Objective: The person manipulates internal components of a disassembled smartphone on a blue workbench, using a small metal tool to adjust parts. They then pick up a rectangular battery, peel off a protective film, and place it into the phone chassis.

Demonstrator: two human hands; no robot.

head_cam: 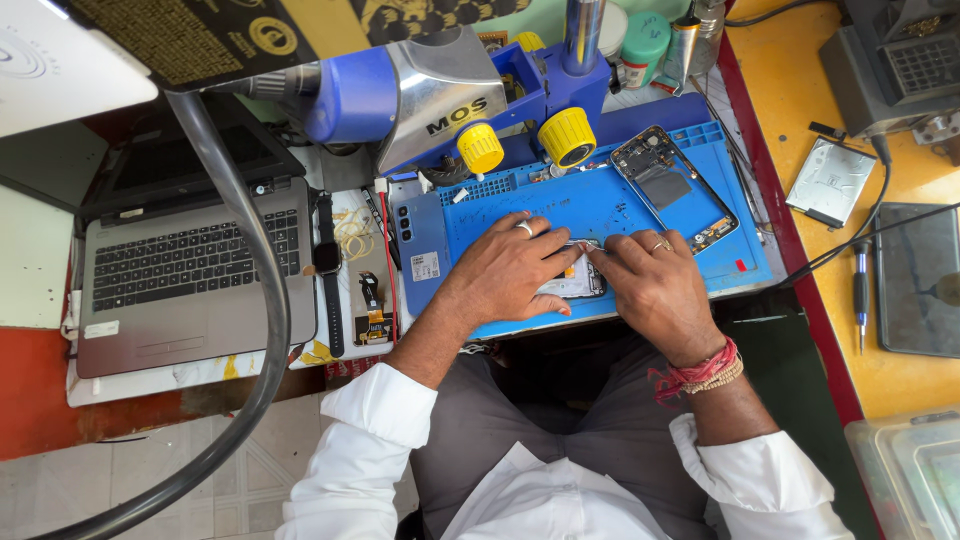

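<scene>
Opened phone (578, 280) lies under both hands' fingertips.

Workbench (905, 385) — blue mat (600, 205), laptop (190, 280), wristwatch (327, 270), screwdriver (861, 295) lie on it.

Left hand (505, 272): palm down, fingers spread, ring on one finger.
Right hand (655, 290): palm down, fingertips meeting the left's, red threads around wrist.

**Screens, labels, packs on the bench**

Laptop screen (190, 155) at far left was dark, tilted back. White rectangular sticker (101, 329) sat on its palm rest. Small white label (425, 266) lay on blue mat's left edge. Dark tablet screen (918, 280) lay flat at right. Green-lidded tub (645, 45) stood at top.
</scene>
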